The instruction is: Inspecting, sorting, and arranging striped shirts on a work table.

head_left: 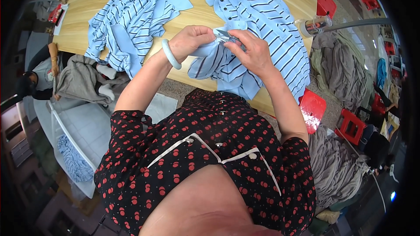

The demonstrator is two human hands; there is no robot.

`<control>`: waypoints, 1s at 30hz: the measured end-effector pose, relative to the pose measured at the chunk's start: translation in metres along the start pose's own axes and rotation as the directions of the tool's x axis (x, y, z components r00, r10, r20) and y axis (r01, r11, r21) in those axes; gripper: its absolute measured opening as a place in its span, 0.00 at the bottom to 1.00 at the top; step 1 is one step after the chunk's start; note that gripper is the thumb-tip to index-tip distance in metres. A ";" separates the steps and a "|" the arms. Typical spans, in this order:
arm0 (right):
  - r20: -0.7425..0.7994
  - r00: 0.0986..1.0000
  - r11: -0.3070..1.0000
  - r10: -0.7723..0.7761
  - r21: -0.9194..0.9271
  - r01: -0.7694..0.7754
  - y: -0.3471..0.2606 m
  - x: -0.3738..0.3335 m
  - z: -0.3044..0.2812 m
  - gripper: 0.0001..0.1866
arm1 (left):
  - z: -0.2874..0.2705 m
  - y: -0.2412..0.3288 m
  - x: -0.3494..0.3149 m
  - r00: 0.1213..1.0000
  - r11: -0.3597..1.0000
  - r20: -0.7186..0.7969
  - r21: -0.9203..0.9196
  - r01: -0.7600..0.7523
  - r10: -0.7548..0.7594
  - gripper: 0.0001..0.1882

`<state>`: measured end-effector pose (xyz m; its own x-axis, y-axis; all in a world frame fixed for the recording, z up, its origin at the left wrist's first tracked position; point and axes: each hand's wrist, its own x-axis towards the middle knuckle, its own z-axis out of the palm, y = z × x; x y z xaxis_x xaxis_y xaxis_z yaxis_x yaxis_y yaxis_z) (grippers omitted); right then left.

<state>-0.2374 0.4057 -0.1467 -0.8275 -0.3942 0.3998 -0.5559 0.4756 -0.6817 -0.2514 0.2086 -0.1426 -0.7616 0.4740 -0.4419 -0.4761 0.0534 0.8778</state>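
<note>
Close together, left hand (pixel 191 40) pinching striped shirt (pixel 275 34), right hand (pixel 253 53) gripping metal tool (pixel 225 36), tabletop (pixel 189 13) showing leftward, shirt over near edge (pixel 180 80)

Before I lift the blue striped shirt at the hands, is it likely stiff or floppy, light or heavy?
The blue striped shirt is probably floppy: it lies in loose folds on the wood-grain table. It looks thin, so it's likely light. Lifted by the left hand, most would probably sag, since only a small part is pinched.
</note>
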 end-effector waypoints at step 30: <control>-0.036 0.859 0.846 0.510 -0.160 -0.509 0.100 -0.134 0.034 0.13 | -0.002 -0.137 0.027 0.914 0.618 -0.304 0.782 0.078 0.270 0.18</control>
<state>-0.1795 0.4786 -0.2891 -0.9975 -0.0678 0.0181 -0.0619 0.7286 -0.6822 -0.2073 0.2119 -0.2753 -0.9579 0.1806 -0.2232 -0.0093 0.7573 0.6530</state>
